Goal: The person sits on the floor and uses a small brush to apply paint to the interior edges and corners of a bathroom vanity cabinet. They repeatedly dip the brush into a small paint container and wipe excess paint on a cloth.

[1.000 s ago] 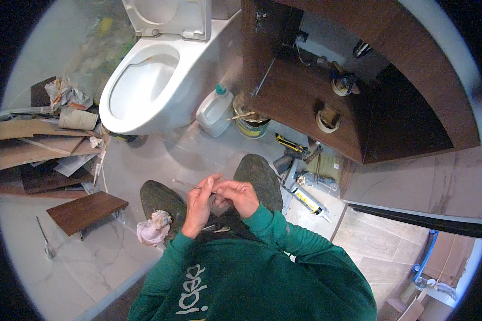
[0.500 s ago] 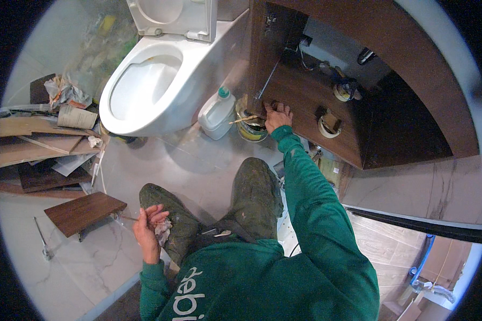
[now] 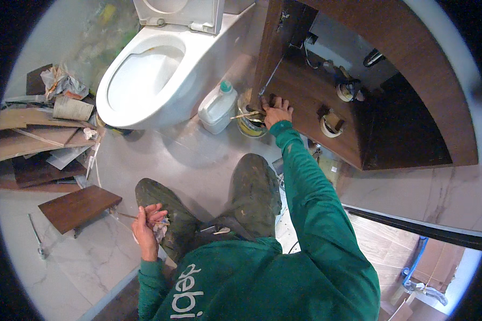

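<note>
My right hand [image 3: 277,111] rests at the front lower edge of the dark brown cabinet [image 3: 310,115], its fingers apart and bent, the index finger reaching the corner by the upright panel. Just left of it a bucket [image 3: 251,131] stands on the floor with a wooden stick [image 3: 243,115] across its top. Over my left thigh, my left hand [image 3: 146,231] is curled around a crumpled whitish rag [image 3: 160,229]. A thin stick [image 3: 124,215] also pokes out from that hand.
Ahead are a white toilet [image 3: 144,80] with raised lid and a white jug [image 3: 218,112] with green cap. Wood offcuts [image 3: 48,134] pile at left; a small brown board [image 3: 80,207] lies nearer. Inside the cabinet sit a tape roll [image 3: 332,124] and another round container [image 3: 347,91].
My right hand has shifted slightly along the cabinet edge toward the upright panel's corner, its fingers more bent. My left hand keeps its hold, and the view has tilted a little.
</note>
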### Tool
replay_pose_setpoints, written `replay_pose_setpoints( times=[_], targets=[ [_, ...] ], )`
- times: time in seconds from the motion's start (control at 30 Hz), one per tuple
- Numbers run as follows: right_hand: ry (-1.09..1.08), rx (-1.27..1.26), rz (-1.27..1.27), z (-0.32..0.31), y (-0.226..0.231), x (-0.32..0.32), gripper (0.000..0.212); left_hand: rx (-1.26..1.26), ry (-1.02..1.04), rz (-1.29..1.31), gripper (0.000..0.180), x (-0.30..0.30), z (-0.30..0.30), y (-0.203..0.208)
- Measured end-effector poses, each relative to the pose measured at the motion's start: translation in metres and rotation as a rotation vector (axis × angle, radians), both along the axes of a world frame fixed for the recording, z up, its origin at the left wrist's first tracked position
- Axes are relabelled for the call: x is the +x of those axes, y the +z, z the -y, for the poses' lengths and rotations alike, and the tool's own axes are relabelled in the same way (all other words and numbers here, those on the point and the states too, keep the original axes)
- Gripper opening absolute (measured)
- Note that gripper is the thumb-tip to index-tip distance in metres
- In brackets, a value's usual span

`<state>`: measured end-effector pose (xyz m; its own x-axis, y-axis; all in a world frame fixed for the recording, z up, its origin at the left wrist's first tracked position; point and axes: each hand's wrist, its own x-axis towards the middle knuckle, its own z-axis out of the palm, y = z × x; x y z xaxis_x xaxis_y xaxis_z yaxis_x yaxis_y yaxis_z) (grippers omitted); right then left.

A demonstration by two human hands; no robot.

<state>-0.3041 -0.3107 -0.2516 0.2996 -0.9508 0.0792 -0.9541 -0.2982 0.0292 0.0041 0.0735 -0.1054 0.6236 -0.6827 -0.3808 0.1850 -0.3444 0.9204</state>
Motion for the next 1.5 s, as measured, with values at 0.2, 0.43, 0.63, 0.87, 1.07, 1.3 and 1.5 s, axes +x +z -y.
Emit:
replay_pose_setpoints(
  times=[0.2,0.43,0.63,0.87,1.07,1.3,1.5],
  targets=[
    [0.013,0.087,-0.015,-0.004,0.004,0.000,0.076,-0.010,0.028,-0.049,0.053,-0.001,-0.001,-0.008],
    [0.013,0.115,-0.041,-0.016,0.007,0.006,0.077,-0.026,0.029,-0.037,0.053,-0.001,-0.004,-0.012],
    [0.032,0.114,-0.038,-0.023,0.008,0.006,0.074,-0.018,0.032,-0.065,0.052,0.004,-0.009,-0.018],
    [0.052,0.166,0.059,-0.033,0.015,0.006,0.067,-0.036,0.031,-0.052,0.053,0.005,-0.011,-0.023],
    [0.187,0.052,0.804,-0.089,0.026,-0.044,0.047,-0.025,0.052,-0.018,0.054,0.008,-0.017,-0.020],
    [-0.295,0.559,0.805,-0.196,-0.073,-0.100,0.035,-0.057,-0.022,-0.036,0.055,0.003,0.003,-0.003],
    [-0.530,0.507,0.479,-0.219,-0.166,-0.104,0.068,-0.139,0.022,0.069,0.062,0.038,-0.001,-0.002]
  ],
)
